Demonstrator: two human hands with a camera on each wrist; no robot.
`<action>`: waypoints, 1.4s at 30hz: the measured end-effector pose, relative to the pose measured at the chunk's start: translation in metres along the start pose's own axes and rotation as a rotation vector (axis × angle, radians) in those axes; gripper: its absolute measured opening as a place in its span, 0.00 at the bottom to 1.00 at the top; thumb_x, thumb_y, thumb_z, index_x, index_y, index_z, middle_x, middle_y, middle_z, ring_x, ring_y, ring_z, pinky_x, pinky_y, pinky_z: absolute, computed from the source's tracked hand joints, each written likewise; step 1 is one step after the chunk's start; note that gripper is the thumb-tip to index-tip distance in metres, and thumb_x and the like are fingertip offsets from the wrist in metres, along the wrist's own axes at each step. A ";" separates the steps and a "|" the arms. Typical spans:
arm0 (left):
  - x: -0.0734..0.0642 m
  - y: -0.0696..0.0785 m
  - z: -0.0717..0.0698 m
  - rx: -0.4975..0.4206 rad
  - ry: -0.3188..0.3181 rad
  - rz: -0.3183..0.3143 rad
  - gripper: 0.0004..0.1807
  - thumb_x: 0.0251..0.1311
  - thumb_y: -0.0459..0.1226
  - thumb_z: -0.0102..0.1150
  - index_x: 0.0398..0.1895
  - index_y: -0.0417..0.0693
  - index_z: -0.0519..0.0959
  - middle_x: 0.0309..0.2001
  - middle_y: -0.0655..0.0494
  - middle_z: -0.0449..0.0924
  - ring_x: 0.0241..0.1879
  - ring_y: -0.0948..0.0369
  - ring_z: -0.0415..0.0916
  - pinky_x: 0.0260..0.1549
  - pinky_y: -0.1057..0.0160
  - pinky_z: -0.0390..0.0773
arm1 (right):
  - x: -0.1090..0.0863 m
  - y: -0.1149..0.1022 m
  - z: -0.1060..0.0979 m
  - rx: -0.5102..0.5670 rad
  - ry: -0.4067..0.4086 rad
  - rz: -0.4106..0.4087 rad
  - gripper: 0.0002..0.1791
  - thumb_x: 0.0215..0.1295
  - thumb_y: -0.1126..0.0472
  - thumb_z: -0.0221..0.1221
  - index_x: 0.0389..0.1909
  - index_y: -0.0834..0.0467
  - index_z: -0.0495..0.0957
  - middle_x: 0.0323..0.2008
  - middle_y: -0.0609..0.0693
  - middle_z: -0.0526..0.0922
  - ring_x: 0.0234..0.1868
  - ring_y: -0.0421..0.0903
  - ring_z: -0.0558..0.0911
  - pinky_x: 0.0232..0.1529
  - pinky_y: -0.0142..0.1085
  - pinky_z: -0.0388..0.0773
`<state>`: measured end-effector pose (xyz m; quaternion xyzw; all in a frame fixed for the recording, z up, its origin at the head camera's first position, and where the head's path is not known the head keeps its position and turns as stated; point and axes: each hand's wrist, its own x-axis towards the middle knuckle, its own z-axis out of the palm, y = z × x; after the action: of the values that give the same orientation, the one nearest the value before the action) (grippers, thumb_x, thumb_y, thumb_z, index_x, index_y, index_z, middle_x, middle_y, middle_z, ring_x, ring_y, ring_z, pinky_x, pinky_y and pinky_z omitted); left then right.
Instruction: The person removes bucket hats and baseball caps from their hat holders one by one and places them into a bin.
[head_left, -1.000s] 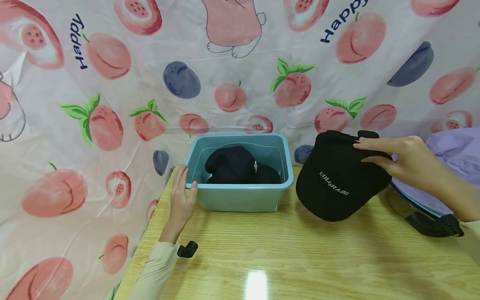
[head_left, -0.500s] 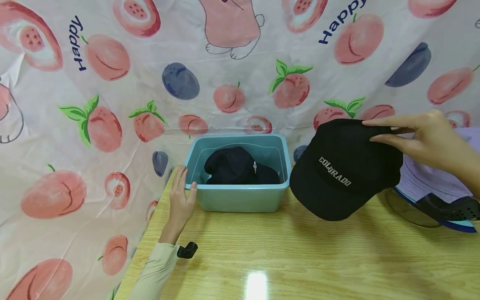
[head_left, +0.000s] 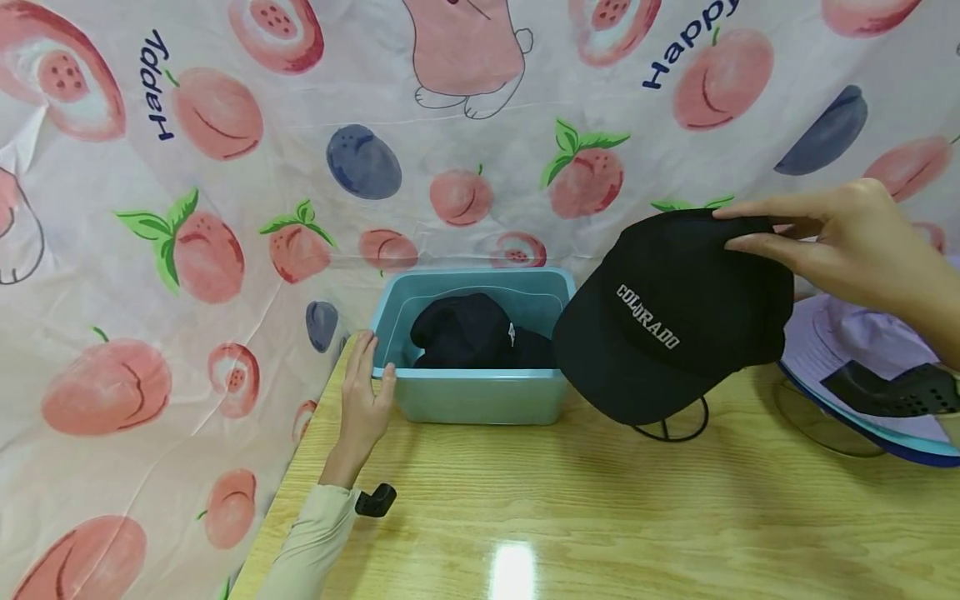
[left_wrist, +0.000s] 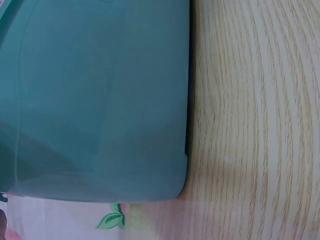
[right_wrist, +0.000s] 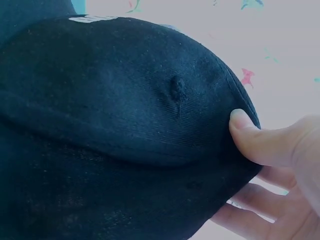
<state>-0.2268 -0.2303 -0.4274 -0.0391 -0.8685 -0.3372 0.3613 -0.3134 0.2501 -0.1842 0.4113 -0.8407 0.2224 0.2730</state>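
1. Beige sleeve (head_left: 309,542) lies nearest, at seven o'clock, beside the bare wood-grain of the tabletop (head_left: 600,517) at six, reckoning the clock round the middle of the head view.
2. At three o'clock the right hand (head_left: 855,237) pinches the black COLORADO baseball cap (head_left: 671,312) by its crown, thumb on one face and fingers behind. The cap hangs tilted in the air, brim toward seven.
3. What has just changed is this cap: the right hand has risen with it over the last second, and the cap has swung toward nine o'clock. Its brim now hides the right front corner of the teal plastic bin (head_left: 480,398); whether they touch, I cannot tell.
4. That shift also uncovers a black wire stand (head_left: 665,432) just below the brim, at four o'clock. In my judgement the cap is mid-carry, closer to the bin but outside it.
5. At eight o'clock the left hand (head_left: 365,400) rests against the bin's left front corner, fingers extended, thumb at the front, clenching nothing. It has not moved and seems to steady the bin.
6. Inside the bin lies a dark cap (head_left: 465,329) with a white emblem, brim toward three.
7. Beyond the right forearm, between three and four, sits a lavender bucket hat (head_left: 832,337) over blue brims.
8. Farthest, peach-print fabric (head_left: 495,137) hangs across twelve o'clock.
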 end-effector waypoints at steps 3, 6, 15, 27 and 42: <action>0.000 0.000 0.000 -0.001 -0.002 -0.002 0.28 0.67 0.37 0.48 0.66 0.31 0.62 0.70 0.43 0.56 0.69 0.49 0.52 0.63 0.45 0.56 | 0.007 -0.006 0.001 -0.014 -0.013 0.018 0.21 0.46 0.73 0.70 0.45 0.59 0.85 0.25 0.45 0.82 0.28 0.12 0.69 0.33 0.12 0.67; 0.000 0.001 -0.001 -0.004 -0.004 -0.001 0.28 0.67 0.37 0.48 0.66 0.31 0.62 0.70 0.43 0.55 0.70 0.49 0.51 0.63 0.45 0.56 | 0.013 -0.011 0.004 -0.006 -0.010 0.020 0.20 0.47 0.72 0.69 0.45 0.59 0.85 0.25 0.50 0.83 0.27 0.12 0.70 0.29 0.13 0.67; -0.001 0.001 0.001 -0.011 -0.001 0.015 0.28 0.65 0.35 0.49 0.66 0.30 0.62 0.70 0.40 0.55 0.68 0.45 0.53 0.62 0.43 0.57 | 0.028 -0.024 0.014 0.024 -0.020 0.093 0.17 0.55 0.65 0.67 0.47 0.55 0.84 0.27 0.53 0.85 0.28 0.11 0.70 0.29 0.15 0.66; -0.003 0.000 -0.002 -0.012 -0.006 0.007 0.28 0.66 0.36 0.48 0.66 0.30 0.61 0.70 0.41 0.55 0.68 0.45 0.53 0.62 0.43 0.57 | 0.044 -0.034 0.031 0.070 -0.040 0.153 0.15 0.59 0.59 0.64 0.48 0.52 0.84 0.36 0.55 0.85 0.23 0.32 0.74 0.23 0.23 0.65; -0.001 -0.003 -0.002 -0.016 -0.001 0.024 0.28 0.67 0.37 0.48 0.66 0.30 0.62 0.70 0.42 0.55 0.69 0.48 0.52 0.62 0.44 0.57 | 0.071 -0.044 0.061 0.142 -0.007 0.182 0.15 0.61 0.58 0.63 0.47 0.57 0.84 0.40 0.57 0.85 0.41 0.54 0.84 0.36 0.27 0.74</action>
<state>-0.2263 -0.2339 -0.4289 -0.0524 -0.8653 -0.3399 0.3647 -0.3305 0.1479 -0.1783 0.3521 -0.8577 0.3039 0.2189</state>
